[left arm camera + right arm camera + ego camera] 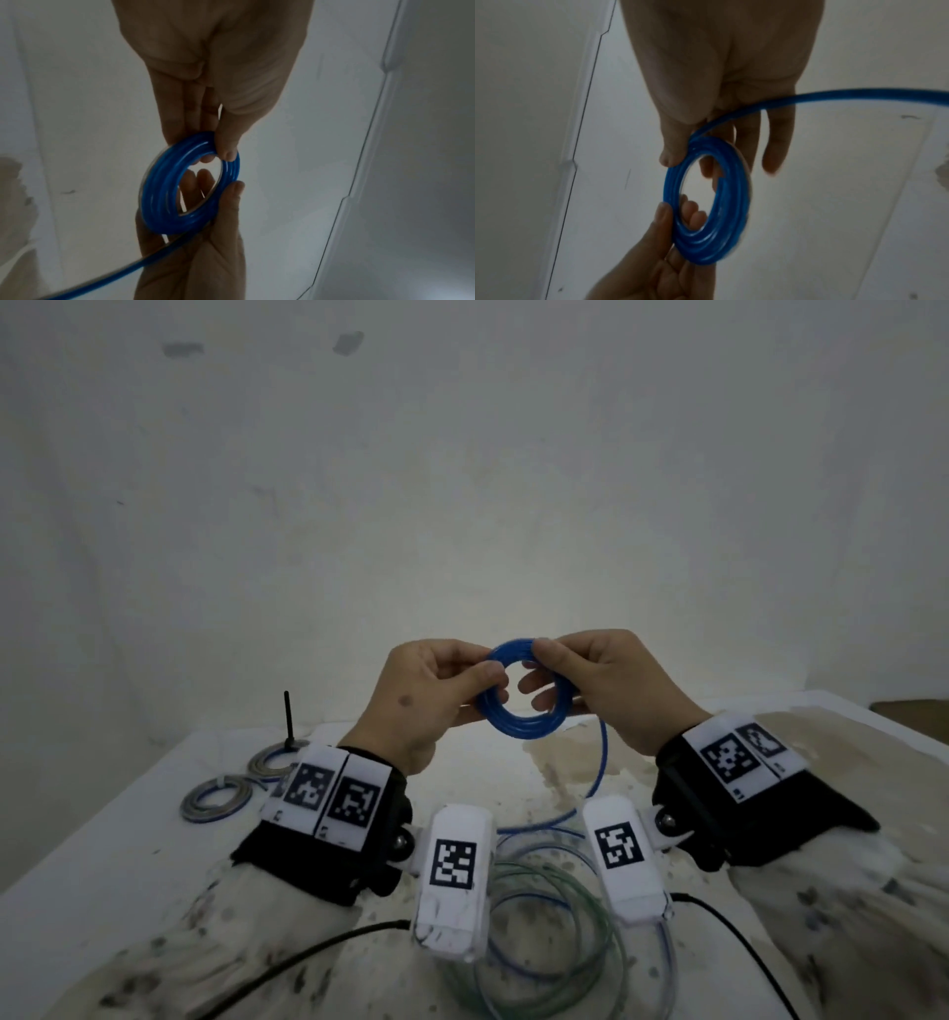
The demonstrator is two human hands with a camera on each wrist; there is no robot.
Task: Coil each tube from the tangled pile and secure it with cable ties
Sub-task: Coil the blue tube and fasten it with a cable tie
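Blue tube coil [525, 693] held in the air above the stained table [154, 855], pinched at its left rim by left hand [426, 701], at its right rim by right hand [606, 685]. Loose tail [598, 773] hanging to tangled pile [554, 916]. 2 finished coils [215, 798] lying far left.

A left hand [213, 67] reaches down from the top of the frame, its thumb and fingers pinching the upper edge of a blue tube coil [164, 194] at the centre. The coil is a flat ring of several turns, tilted so its opening faces the camera. From the bottom of the frame a right hand [195, 261] comes up to meet it — thumb pressed on the coil's right rim, fingers behind, two fingertips showing through the opening. A loose length of the blue tube runs from the coil's lower edge to the lower left corner. Behind lies a pale surface, stained brown at the left edge — a lighter edge line runs down the right.
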